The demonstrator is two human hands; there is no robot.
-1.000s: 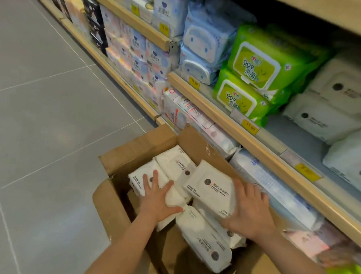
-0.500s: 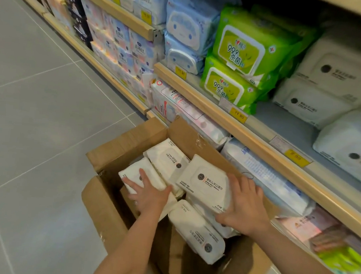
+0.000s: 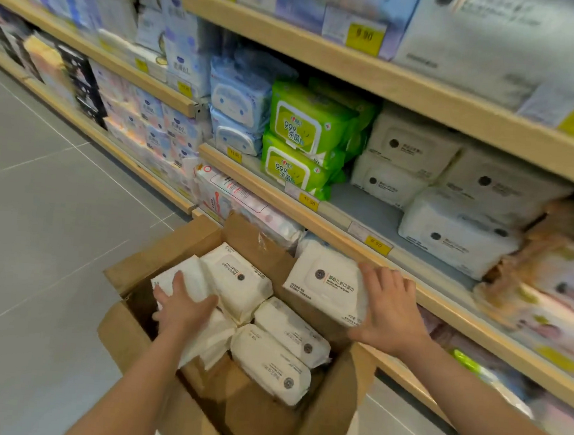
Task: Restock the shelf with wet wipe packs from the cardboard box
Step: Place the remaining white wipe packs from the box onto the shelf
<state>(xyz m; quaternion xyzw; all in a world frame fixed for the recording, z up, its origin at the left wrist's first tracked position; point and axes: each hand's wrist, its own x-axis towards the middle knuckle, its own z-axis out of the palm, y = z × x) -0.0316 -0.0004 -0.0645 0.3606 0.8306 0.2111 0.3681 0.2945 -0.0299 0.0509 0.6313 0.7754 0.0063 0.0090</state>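
Observation:
An open cardboard box (image 3: 158,262) stands on the floor against the shelving, with several white wet wipe packs (image 3: 268,365) inside. My right hand (image 3: 386,311) grips one white wet wipe pack (image 3: 323,282) by its right end, lifted above the box's right side, just below the wooden shelf edge (image 3: 332,233). My left hand (image 3: 180,306) lies on a white pack (image 3: 184,278) at the box's left, thumb and fingers wrapped over it. Matching white packs (image 3: 449,230) are stacked on the shelf to the right.
Green packs (image 3: 299,149) and blue packs (image 3: 237,114) fill the shelf left of a bare grey patch (image 3: 372,210). Yellow price tags line the shelf edges. Another shelf (image 3: 376,70) hangs above. Grey tiled floor (image 3: 44,232) spreads to the left.
My right hand has lifted its white pack up and to the right, out of the box toward the shelf edge. My left hand stays on a pack at the box's left. The view tilted upward.

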